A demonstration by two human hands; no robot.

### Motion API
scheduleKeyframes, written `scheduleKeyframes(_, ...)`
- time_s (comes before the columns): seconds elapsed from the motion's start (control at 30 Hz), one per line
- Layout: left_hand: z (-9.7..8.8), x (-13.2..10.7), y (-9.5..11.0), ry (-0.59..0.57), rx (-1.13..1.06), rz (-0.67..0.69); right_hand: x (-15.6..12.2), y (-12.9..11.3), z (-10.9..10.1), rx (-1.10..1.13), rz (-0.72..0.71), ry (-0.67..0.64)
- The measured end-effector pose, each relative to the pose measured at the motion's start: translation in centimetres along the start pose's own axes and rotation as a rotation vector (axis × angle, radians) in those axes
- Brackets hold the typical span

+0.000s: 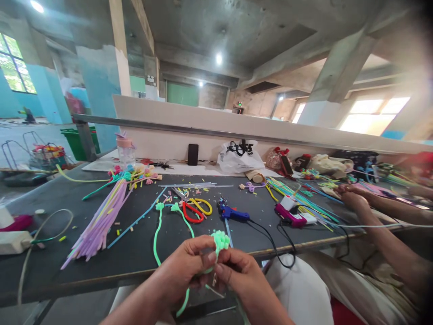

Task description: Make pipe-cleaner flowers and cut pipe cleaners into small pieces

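Note:
Close in front of me, at the table's near edge, both hands are together on a mint-green pipe cleaner flower [220, 241]. My left hand [189, 266] pinches it from the left, thumb against forefinger. From the right, my right hand [238, 271] pinches just below the curled head. A green stem hangs down beneath the hands. Two more green pipe cleaners with curled tops [159, 206] lie on the table beyond my left hand. Scissors with red and yellow handles [196, 210] rest behind them, and a blue glue gun [237, 213] lies to their right.
A bundle of lilac pipe cleaners [101, 216] lies at left, near a clear bottle [126, 153]. A phone [192, 155] and white plastic bag [241, 158] stand at the back. A magenta-and-white power strip [294, 215] trails black cords. A co-worker's hands [352, 196] are at right.

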State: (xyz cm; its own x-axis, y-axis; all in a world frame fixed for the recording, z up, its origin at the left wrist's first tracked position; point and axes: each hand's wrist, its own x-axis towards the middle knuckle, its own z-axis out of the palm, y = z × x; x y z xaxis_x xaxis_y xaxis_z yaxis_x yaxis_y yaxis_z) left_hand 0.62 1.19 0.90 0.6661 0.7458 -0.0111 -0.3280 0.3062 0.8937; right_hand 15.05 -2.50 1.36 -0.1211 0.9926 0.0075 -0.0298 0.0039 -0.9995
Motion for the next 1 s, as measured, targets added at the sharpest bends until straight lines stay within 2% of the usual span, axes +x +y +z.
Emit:
scheduleKeyframes(0.07,-0.2,0.3,-0.7,-0.006,-0.071,0.001,-0.1,0.0,0.0,0.029,0.048,0.063)
scheduleKeyframes(0.2,-0.6,0.6,-1.7,0.062,-0.097,0.037,-0.1,0.2,0.0,-0.032,0.014,0.213)
scheduleKeyframes(0.4,-1.0,1.2,-0.9,0.145,0.185,0.156,0.7,0.8,-0.2,-0.205,0.003,0.183)
scheduleKeyframes(0.57,-0.7,1.7,-1.2,0.190,0.229,0.120,0.8,1.2,-0.3,-0.317,-0.008,0.164)
scheduleKeyframes(0.7,-0.2,1.7,-1.9,0.271,0.355,0.133,0.8,1.9,-0.7,-0.374,-0.017,0.154)
scheduleKeyframes(0.83,0.2,1.5,-1.8,0.343,0.519,0.145,0.8,2.3,-1.2,-0.434,-0.031,0.116)
scheduleKeyframes(0.9,0.4,1.4,-1.8,0.388,0.596,0.154,0.6,2.2,-1.1,-0.514,-0.065,0.130)
scheduleKeyframes(1.0,0.5,1.5,-2.2,0.471,0.661,0.172,0.2,2.3,-0.6,-0.709,-0.200,0.171)
